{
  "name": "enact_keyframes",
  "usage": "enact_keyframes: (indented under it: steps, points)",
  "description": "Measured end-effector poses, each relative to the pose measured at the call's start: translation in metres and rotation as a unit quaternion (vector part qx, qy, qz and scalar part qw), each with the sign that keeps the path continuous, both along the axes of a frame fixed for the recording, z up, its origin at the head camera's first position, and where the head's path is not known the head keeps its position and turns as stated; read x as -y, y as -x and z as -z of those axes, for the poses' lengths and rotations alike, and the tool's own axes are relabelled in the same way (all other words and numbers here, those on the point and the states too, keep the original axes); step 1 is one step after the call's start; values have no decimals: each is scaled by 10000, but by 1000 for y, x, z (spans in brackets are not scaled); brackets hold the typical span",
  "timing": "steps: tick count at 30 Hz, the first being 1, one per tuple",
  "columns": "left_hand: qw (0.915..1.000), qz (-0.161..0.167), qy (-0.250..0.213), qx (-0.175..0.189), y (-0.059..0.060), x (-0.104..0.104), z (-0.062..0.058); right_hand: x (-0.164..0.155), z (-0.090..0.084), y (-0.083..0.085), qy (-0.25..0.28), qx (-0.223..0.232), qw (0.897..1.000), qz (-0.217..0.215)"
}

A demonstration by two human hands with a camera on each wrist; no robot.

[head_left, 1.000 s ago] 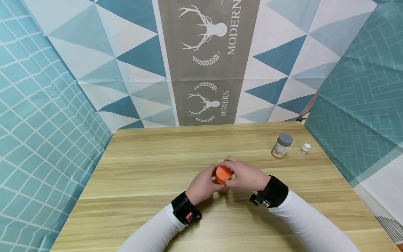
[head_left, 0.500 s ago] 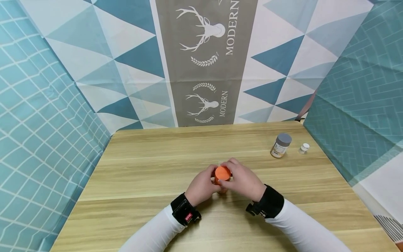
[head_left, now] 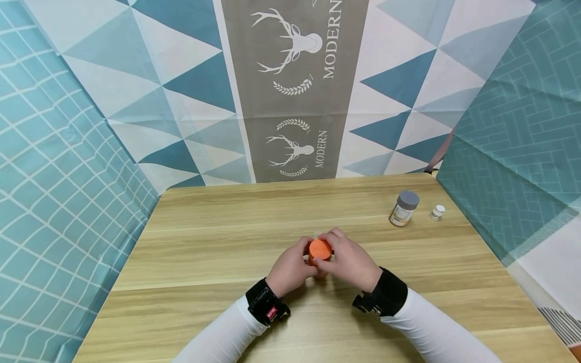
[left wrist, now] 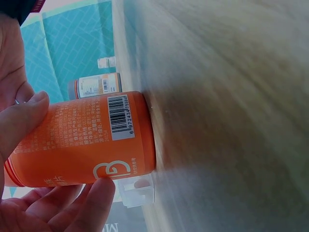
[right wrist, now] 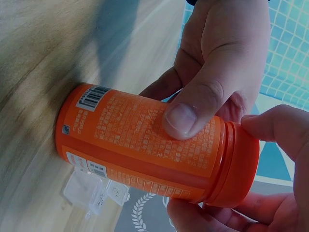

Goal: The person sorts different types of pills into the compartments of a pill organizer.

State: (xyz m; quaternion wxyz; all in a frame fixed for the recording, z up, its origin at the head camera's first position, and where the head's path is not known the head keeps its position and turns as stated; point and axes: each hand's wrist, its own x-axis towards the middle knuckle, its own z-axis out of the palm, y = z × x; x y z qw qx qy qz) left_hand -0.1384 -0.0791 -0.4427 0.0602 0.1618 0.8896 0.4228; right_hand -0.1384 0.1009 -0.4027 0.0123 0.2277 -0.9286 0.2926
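My left hand [head_left: 290,267] wraps the orange bottle [head_left: 319,259], thumb pressed on its label. The bottle stands on the wooden table [head_left: 204,237], in the middle, close to me. My right hand [head_left: 349,261] pinches the orange cap [head_left: 320,249]. If I squeeze too loosely, the bottle might slip and tip. A small clear box [right wrist: 94,193] sits just behind it, in the way. Well apart on the right stand 1 gray-lidded jar [head_left: 403,208] and 1 tiny white-capped vial [head_left: 438,212].

Orange bottle [head_left: 319,258] mostly behind hands
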Motion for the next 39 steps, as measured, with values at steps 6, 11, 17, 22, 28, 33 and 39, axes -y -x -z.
enact_keyframes:
  steps: [6,11,17,22,28,33,39]
  points:
    - [10000,-34,2,-80,-1,0,1,0,3,1,-43,95,9999,-123]
    - [9992,2,332,-238,-6,-1,1,-2,7,-1,-27,57,9997,-226]
    - [9926,158,1077,-536,-16,8,-1,-30,5,-5,164,344,9993,42]
    - [9728,63,1874,-1357,-21,25,-5,-81,-2,-3,-12,310,9982,511]
    - [9478,-91,2603,-1838,-23,42,-3,-151,-7,7,-294,234,9939,1035]
    - [9491,-167,2552,-1838,-23,48,1,-202,0,24,-501,139,9890,1386]
    - [9513,-164,2529,-1754,-23,49,5,-235,6,45,-374,22,9853,1665]
